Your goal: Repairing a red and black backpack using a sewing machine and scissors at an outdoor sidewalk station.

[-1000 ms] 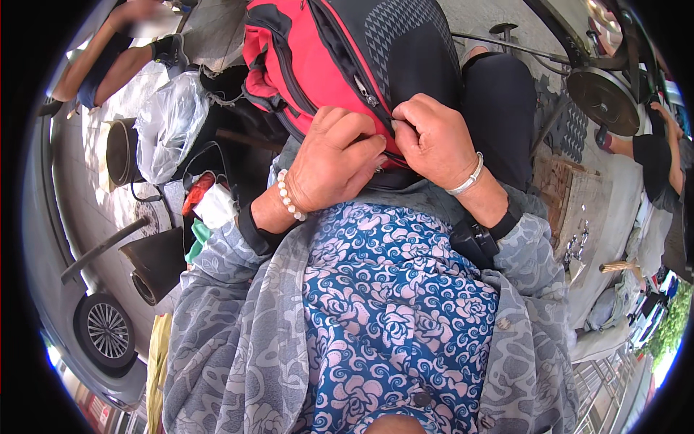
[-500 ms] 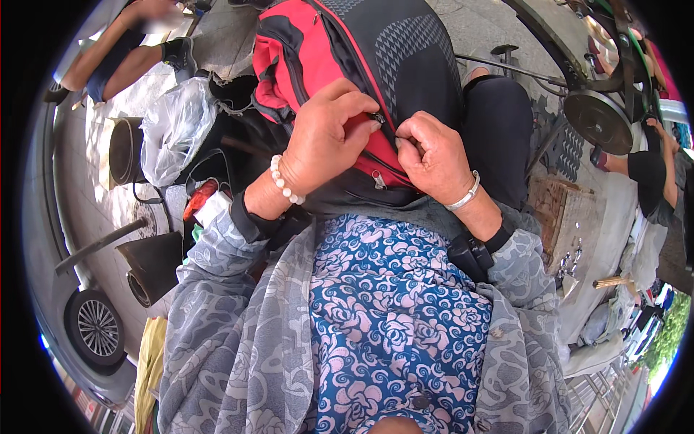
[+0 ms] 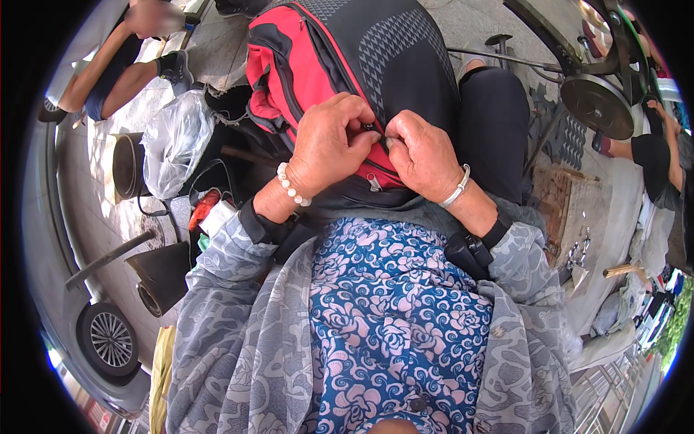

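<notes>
A red and black backpack (image 3: 394, 61) lies across my lap. My left hand (image 3: 334, 137), with a white bead bracelet on its wrist, is pinched around a small dark zipper slider (image 3: 368, 126) on the bag's long zipper. Close beside it, my right hand (image 3: 423, 155), wearing a silver bangle, has thumb and forefinger closed on the zipper's edge; the fingers hide most of what they grip. A second, metal zipper pull (image 3: 374, 182) hangs on the red cloth below both hands. Along the upper side, the patterned black panel bulges.
At the left stand a clear plastic bag (image 3: 177, 141), a dark rolled sheet (image 3: 163, 278) and a parked car's wheel (image 3: 108, 338). To the right are a wooden block (image 3: 567, 210) and a metal machine with a round disc (image 3: 596, 105). Other people sit at both sides.
My right hand has shifted left and now sits nearer my left hand at the zipper. My left hand keeps its pinch, slightly lower. The whole view has moved a little.
</notes>
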A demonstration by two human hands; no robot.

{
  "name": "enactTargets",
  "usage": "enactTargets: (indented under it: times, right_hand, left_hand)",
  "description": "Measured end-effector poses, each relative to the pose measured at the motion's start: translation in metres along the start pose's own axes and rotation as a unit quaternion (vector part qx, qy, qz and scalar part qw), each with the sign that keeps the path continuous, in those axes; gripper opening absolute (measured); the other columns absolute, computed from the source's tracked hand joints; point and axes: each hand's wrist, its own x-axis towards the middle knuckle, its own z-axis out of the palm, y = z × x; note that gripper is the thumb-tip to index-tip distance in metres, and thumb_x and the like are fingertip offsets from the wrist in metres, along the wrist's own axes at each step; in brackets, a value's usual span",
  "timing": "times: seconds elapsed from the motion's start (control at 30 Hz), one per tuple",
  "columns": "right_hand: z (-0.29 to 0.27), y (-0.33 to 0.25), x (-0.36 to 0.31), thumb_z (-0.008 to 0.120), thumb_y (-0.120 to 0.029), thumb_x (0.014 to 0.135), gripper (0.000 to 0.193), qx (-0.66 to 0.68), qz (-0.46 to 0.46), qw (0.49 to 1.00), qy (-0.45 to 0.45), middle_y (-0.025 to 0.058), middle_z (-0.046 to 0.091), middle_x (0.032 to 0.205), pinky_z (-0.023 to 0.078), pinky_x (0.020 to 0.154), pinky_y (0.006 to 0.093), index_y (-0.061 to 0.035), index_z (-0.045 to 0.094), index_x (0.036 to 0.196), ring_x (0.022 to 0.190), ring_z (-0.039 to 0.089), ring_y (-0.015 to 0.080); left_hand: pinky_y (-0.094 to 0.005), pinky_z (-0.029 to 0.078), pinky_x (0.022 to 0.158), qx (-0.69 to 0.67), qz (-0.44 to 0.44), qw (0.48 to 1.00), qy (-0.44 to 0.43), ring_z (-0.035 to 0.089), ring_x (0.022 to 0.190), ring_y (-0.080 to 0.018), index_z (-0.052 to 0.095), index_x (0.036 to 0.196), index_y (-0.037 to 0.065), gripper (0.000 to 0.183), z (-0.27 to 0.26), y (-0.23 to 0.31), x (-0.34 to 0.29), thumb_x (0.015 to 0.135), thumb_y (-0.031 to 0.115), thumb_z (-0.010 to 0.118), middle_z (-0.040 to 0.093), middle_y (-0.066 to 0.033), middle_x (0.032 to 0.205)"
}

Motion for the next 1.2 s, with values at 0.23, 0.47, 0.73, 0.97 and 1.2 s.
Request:
enactTargets:
  times: [0.23,0.47,0.73,0.97,1.2]
  right_hand:
    - [0.0030,0.0009,-0.0017,0.054,-0.007,0.076,0.007,0.013,0.009,1.000,0.002,0.0121,0.056,0.077,0.045,0.058,0.0419,-0.0049,0.049,0.081,0.068,0.056,0.0338]
    - [0.0031,0.0013,-0.0010,0.054,-0.007,0.077,0.007,0.014,0.012,1.000,-0.001,0.0122,0.056,0.077,0.045,0.058,0.0423,-0.0052,0.049,0.081,0.069,0.056,0.0344]
    - [0.0036,0.0024,-0.0011,0.053,-0.006,0.076,0.006,0.023,0.016,1.000,-0.013,0.0121,0.056,0.076,0.045,0.059,0.0419,-0.0051,0.050,0.080,0.069,0.056,0.0341]
    - [0.0045,0.0051,0.0002,0.052,-0.005,0.074,0.006,0.037,0.010,0.999,-0.018,0.0116,0.056,0.074,0.044,0.058,0.0426,-0.0057,0.050,0.079,0.069,0.056,0.0341]
    - [0.0073,-0.0009,0.0035,0.051,-0.007,0.075,0.004,-0.005,0.032,0.999,-0.025,0.0116,0.057,0.075,0.044,0.058,0.0434,-0.0058,0.050,0.078,0.070,0.057,0.0342]
  left_hand:
    - [-0.0244,0.040,0.053,0.025,0.010,1.000,-0.012,0.051,0.061,-0.0120,0.055,0.085,0.003,0.023,-0.0021,0.0027,-0.0021,0.065,-0.001,0.067,0.052,-0.0047,0.076]
    - [-0.0270,0.042,0.054,0.040,0.006,0.999,-0.012,0.052,0.062,-0.0159,0.055,0.085,0.003,0.024,-0.0009,0.0018,-0.0011,0.063,0.002,0.066,0.054,-0.0062,0.075]
    - [-0.0281,0.042,0.055,0.050,-0.009,0.999,-0.006,0.053,0.061,-0.0174,0.055,0.082,0.003,0.023,0.0028,0.0010,-0.0009,0.062,0.002,0.067,0.054,-0.0067,0.073]
    - [-0.0285,0.043,0.054,0.051,0.005,0.999,0.004,0.053,0.060,-0.0179,0.054,0.080,0.003,0.023,0.0051,-0.0035,-0.0019,0.061,0.002,0.067,0.054,-0.0067,0.072]
    - [-0.0293,0.043,0.055,0.063,0.001,0.998,-0.006,0.054,0.060,-0.0188,0.054,0.079,0.003,0.022,0.0054,-0.0052,0.0009,0.061,0.003,0.066,0.054,-0.0067,0.071]
